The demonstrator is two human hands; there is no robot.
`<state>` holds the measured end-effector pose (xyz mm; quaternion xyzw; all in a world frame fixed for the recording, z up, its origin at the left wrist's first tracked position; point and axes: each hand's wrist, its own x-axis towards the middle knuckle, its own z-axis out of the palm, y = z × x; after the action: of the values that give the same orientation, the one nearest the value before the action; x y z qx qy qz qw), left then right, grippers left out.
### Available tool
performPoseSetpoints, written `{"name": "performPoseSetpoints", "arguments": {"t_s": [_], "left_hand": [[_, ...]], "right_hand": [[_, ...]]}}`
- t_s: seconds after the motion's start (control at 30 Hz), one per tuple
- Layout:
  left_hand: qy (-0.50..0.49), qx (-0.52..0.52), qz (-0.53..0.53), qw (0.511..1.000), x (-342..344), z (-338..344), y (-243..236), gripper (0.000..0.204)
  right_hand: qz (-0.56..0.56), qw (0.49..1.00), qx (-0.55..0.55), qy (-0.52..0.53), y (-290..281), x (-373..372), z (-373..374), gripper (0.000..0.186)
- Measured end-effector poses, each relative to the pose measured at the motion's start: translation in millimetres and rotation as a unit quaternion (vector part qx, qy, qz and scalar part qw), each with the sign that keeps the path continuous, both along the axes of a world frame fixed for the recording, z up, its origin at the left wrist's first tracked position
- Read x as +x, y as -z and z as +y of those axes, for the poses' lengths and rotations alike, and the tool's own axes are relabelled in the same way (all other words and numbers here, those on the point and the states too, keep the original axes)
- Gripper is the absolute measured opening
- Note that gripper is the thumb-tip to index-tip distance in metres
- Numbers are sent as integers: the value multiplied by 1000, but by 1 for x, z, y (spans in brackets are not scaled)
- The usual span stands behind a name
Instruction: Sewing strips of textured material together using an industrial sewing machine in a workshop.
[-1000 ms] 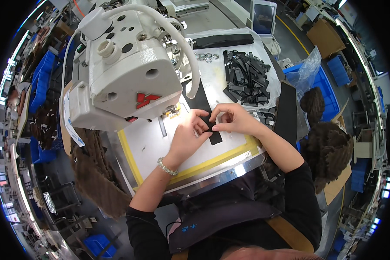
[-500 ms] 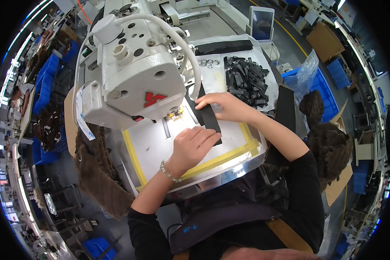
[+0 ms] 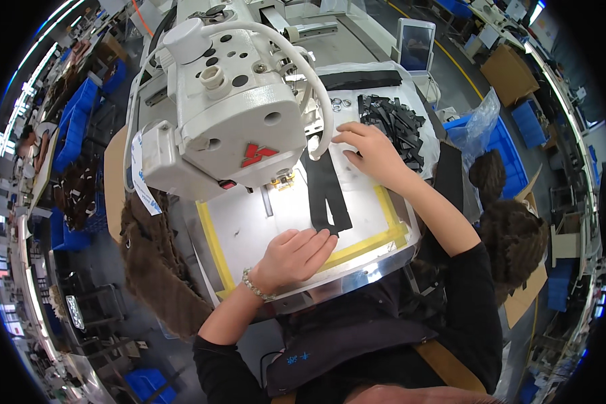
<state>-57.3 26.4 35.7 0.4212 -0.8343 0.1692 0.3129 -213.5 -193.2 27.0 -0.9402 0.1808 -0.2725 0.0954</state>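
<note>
A flat black strap [image 3: 322, 176] lies on the white work plate [image 3: 246, 246], right of the sewing machine's needle area. Its near part splits into two tails, set apart in a narrow V. My left hand [image 3: 296, 257] is at the near ends of the tails, fingers together with the tips on the strap; its thumb is hidden. To the right of the strap's far part, my right hand [image 3: 374, 153] is open, fingers and thumb apart, holding nothing I can see. The machine head [image 3: 239, 128] and its white hose hide the strap's far end.
Beyond my right hand are a heap of short black strips [image 3: 394, 124], several metal rings [image 3: 341, 104] and a long black band [image 3: 360, 79]. Yellow tape [image 3: 384, 239] edges the plate. Brown plush fabric [image 3: 158, 269] hangs at left; a blue bin [image 3: 501, 158] stands at right.
The whole view has shifted slightly. The strap has moved leftward relative to the machine, and its tails have spread. My left hand has moved nearer to me; my right hand has come off the strap.
</note>
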Motion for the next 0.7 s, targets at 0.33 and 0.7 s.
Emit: {"name": "performPoseSetpoints", "arguments": {"t_s": [0.33, 0.7], "left_hand": [[-39, 4, 42, 998, 8, 4, 13, 28], [-20, -13, 30, 999, 7, 8, 19, 24]], "right_hand": [[24, 924, 312, -221, 13, 2, 82, 50], [-26, 978, 136, -155, 22, 5, 72, 25]]}}
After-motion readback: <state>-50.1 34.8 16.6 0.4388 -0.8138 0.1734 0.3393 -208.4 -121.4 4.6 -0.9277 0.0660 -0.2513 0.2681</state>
